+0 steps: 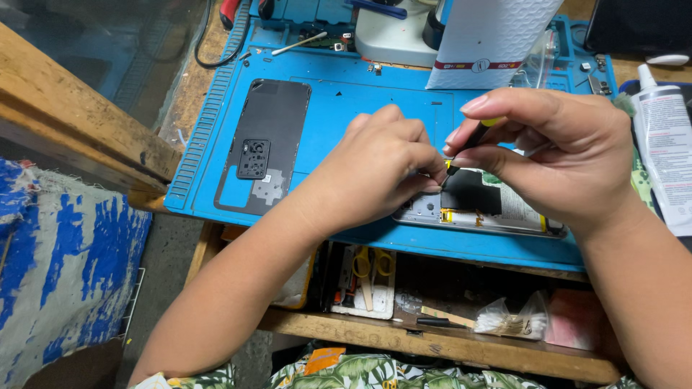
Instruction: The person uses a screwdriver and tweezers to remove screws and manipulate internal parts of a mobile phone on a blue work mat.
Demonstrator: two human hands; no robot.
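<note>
An opened phone [476,209] lies face down on a blue work mat [346,108], its black and yellow insides showing. My left hand [375,169] rests curled on the phone's left part, fingers pinched at its edge. My right hand [555,148] holds a slim screwdriver [472,137] with a black and yellow handle, its tip pointing down onto the phone's inside. The phone's removed black back cover [263,144] lies flat on the mat to the left.
A white padded envelope [490,36] stands at the mat's back, by a white microscope base [389,36]. A white glue bottle [667,144] lies at the right. A lower shelf holds scissors [367,263] and a bag of cotton swabs [512,320]. A wooden beam [79,122] runs at left.
</note>
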